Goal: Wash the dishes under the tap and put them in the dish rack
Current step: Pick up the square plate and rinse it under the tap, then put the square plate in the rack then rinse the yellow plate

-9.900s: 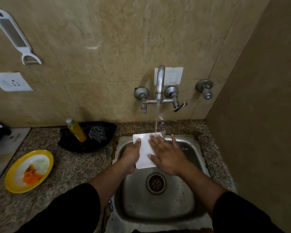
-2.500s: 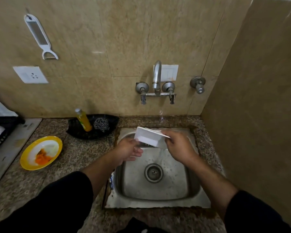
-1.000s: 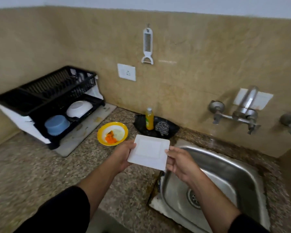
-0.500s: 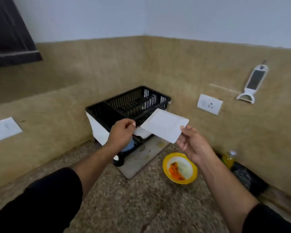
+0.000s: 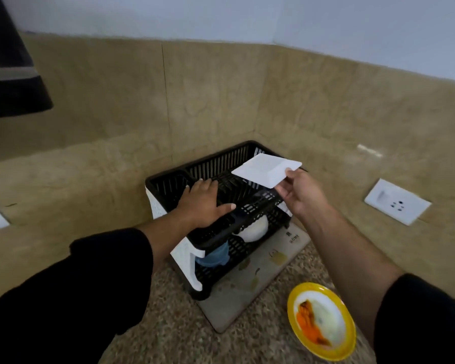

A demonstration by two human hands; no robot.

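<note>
Plate [image 5: 267,170], edge pinched in right hand [image 5: 300,197] grip, hovers over dish rack [image 5: 168,181]; left hand [image 5: 202,203] rests flat on its top tier.

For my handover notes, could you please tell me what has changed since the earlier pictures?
The white plate went from the sink leftward to above the dish rack. The left hand let go of it and now rests flat on the rack's top tier; the right hand alone pinches its edge. The yellow plate, white bowl and blue bowl stayed put.
</note>
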